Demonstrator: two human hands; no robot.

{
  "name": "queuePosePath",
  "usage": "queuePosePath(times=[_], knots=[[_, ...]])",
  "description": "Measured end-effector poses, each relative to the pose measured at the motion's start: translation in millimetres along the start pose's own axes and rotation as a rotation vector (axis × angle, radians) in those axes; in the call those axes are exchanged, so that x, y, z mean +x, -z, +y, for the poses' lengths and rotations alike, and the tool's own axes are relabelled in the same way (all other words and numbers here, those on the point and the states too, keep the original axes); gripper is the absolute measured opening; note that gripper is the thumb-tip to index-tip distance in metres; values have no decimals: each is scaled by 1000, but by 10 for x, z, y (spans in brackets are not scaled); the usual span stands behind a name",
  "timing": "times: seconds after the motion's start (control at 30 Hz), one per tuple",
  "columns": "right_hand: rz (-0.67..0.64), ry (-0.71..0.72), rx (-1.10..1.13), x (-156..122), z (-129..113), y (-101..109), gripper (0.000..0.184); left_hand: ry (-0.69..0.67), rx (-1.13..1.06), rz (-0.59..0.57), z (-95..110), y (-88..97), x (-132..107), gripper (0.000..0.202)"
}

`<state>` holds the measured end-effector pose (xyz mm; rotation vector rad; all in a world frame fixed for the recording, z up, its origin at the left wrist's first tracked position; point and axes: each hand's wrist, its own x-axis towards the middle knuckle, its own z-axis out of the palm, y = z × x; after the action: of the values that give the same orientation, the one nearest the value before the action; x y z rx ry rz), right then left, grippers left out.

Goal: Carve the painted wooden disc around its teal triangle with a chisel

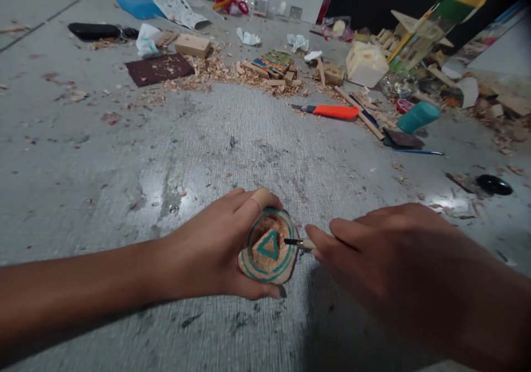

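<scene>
My left hand [215,244] wraps round a small round wooden disc [271,269], thumb at its near edge and fingers over its far edge, holding it against the grey floor. The disc bears teal rings and a teal triangle inside a carved hollow. My right hand [373,256] pinches a thin tool [299,243]. Its dark tip touches the disc's hollow just right of the triangle.
Wood shavings [232,76] and offcuts lie across the far floor. An orange-handled knife [332,111], a teal cylinder [418,117], a wooden block [193,45], a dark sandpaper sheet [160,68] and a white box [366,63] sit beyond. A black lid [494,184] lies right.
</scene>
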<state>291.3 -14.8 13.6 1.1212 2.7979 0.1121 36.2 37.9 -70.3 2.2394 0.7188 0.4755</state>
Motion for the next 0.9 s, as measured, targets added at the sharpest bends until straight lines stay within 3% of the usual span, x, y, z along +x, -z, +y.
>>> queuePosePath(times=[0.13,0.33,0.5,0.57,0.7,0.9], knots=[[27,102,34,-41,35,-85,17,41,-64,-52,6,0,17,88],[215,-1,179,-126,24,-429,32,83,-161,-53,26,17,38,84],[231,-107,434,-211,29,-563,31,65,-117,-79,32,58,44,80],[237,-127,510,-241,57,-522,28,70,-108,-83,40,65,41,82],[194,-82,338,-237,99,-312,27,75,-84,-66,45,56,35,85],[23,-35,214,-85,93,-37,25,-18,1,-12,23,36,7,88]])
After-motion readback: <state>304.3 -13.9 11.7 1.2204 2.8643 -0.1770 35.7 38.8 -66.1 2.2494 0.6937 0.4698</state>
